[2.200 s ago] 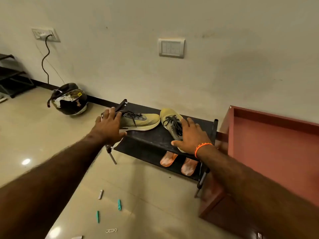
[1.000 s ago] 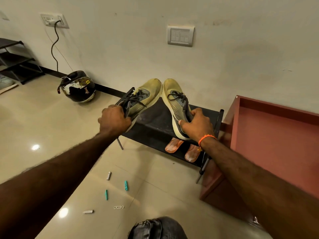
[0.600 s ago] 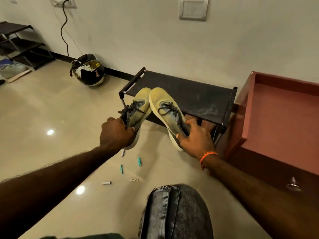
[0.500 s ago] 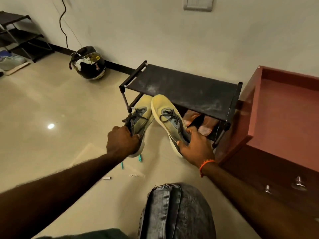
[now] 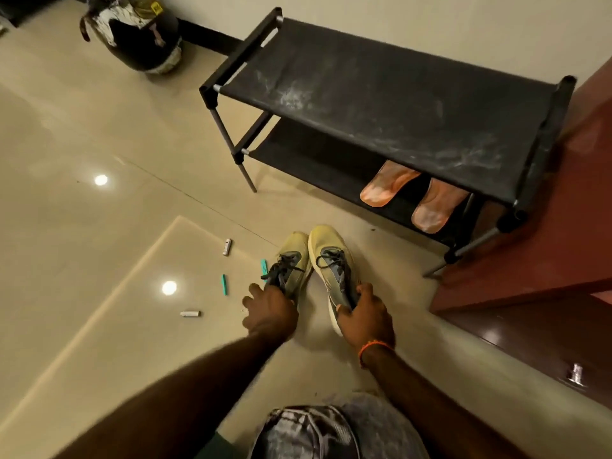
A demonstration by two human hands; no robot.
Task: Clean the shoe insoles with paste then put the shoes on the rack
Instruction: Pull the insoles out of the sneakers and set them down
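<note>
A glossy beige tiled floor [image 5: 99, 260] reflects ceiling lights. Against the pale wall stands a black two-tier rack [image 5: 381, 94], its top shelf dusty, with two orange insoles [image 5: 385, 187] on the lower shelf. A red-brown cabinet [image 5: 546, 243] sits just beside it, a helmet [image 5: 139, 34] further left. Both yellow shoes [image 5: 326, 246] are on the floor, side by side. The left hand [image 5: 270, 309] and right hand [image 5: 364, 316] each curl fingers round a shoe's heel collar. Small clips [image 5: 224, 283] lie scattered nearby.

No readable text

The helmet [image 5: 139, 31] carries a small yellow sticker and pale markings, all too blurred to make out.
</note>
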